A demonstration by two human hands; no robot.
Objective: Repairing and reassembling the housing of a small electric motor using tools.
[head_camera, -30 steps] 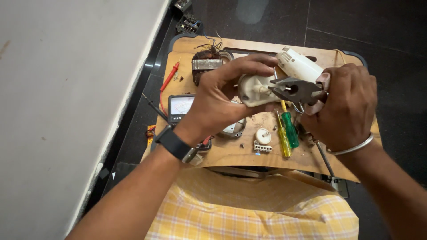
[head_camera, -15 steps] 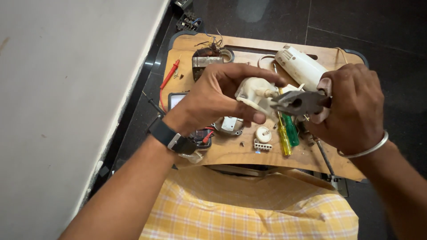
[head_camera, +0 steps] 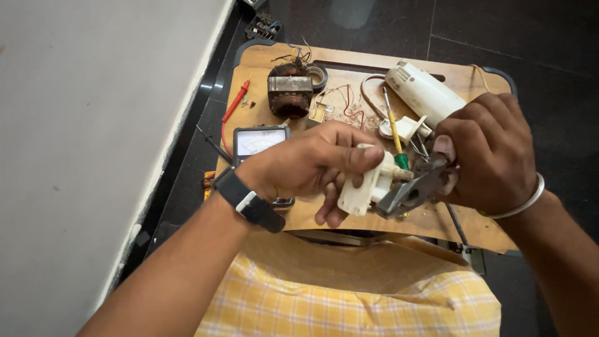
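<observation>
Hands lowered, left hand (head_camera: 306, 168) gripping white part (head_camera: 365, 187), pliers (head_camera: 409, 193) clamped

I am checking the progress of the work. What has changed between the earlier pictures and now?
Both hands moved down toward the board's near edge. The left hand keeps the white plastic part; the right hand keeps the pliers on it. The meter, motor core and white housing stayed on the wooden board.
</observation>
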